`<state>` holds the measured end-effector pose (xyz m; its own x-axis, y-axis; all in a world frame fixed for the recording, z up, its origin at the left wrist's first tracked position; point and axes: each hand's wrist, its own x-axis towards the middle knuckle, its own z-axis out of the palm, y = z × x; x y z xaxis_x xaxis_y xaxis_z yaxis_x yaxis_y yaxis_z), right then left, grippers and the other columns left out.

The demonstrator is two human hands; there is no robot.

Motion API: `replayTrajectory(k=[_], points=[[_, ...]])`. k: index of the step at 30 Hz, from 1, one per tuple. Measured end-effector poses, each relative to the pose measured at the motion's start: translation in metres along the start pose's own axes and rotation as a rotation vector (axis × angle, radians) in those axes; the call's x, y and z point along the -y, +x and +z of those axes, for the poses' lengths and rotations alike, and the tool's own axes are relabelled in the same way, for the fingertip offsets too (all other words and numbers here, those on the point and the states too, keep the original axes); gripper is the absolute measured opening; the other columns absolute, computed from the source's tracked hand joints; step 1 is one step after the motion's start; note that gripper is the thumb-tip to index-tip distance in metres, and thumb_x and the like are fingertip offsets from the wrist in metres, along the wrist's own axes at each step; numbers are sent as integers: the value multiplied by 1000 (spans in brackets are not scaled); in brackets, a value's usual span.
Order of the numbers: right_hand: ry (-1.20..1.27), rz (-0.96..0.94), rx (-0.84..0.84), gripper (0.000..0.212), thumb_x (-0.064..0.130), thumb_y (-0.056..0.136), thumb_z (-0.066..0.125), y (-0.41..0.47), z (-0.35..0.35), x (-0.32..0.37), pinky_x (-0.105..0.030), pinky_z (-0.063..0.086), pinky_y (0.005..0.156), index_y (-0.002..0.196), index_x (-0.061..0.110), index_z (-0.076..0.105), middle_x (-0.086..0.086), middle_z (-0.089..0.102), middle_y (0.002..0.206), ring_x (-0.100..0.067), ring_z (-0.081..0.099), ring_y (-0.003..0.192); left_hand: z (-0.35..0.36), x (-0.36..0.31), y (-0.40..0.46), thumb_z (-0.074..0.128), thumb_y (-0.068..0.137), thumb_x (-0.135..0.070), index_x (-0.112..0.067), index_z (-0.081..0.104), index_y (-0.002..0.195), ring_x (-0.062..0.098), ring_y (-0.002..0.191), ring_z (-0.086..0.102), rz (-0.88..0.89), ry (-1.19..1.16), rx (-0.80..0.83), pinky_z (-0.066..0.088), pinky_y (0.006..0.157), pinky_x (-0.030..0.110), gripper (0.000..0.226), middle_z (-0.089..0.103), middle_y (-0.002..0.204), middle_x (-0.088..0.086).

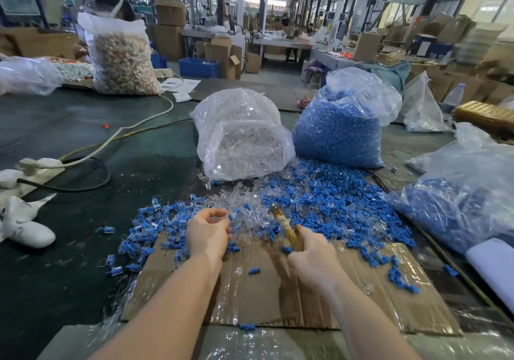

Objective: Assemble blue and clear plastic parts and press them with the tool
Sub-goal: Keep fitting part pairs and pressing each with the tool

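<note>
Fingers [222, 218] of the left hand [207, 233] curl around a small clear part, the right hand [311, 254] grips the tool [286, 227], and blue parts [342, 201] lie heaped mid-surface, behind the cardboard [261, 293].

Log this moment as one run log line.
left hand: pinching small clear plastic part | right hand: gripping yellowish taped-handle tool | stage: assembling over cardboard sheet

Right hand [311, 257] gripping tool [286, 227], left hand [208, 230] pinching clear part [219, 218]
</note>
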<state>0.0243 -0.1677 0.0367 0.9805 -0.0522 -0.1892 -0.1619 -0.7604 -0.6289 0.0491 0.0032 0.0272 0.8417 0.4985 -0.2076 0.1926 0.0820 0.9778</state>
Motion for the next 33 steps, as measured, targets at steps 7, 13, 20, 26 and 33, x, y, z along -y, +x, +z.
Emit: replayTrajectory(k=[7,13,20,26,33], points=[[-543,51,-302,72,60,84,52,16,0,-32,-42,32,102,142,26,27,-7,42,135,-26,37,126,-35,7,23,54,91,-7,-17,69,99,13,56,53,187,305,-236,39,46,20,19,66,88,0],[-633,93,-346,74,65,86,42,20,-4,-47,-39,33,100,144,23,24,-10,38,139,-29,35,126,-62,13,37,50,92,-3,-1,67,108,30,88,59,199,545,-297,51,78,39,23,53,122,16],[-664,118,-332,73,67,88,33,23,0,-52,-40,34,99,146,24,21,-10,38,139,-29,36,125,-62,17,29,54,91,-11,-6,57,124,26,119,43,299,703,-255,39,96,37,33,47,130,11],[-702,94,-386,68,62,91,29,16,6,-47,-46,24,108,148,26,16,-6,32,145,-26,30,132,-35,22,-2,59,87,-8,-15,60,117,5,99,38,572,630,-143,33,66,8,31,51,110,-2],[-476,-391,-478,25,16,74,76,4,25,-21,-35,54,74,97,9,68,-9,64,97,-27,63,88,-9,42,-33,67,83,-19,-15,64,104,-3,75,51,718,586,331,40,77,4,21,49,87,-18]])
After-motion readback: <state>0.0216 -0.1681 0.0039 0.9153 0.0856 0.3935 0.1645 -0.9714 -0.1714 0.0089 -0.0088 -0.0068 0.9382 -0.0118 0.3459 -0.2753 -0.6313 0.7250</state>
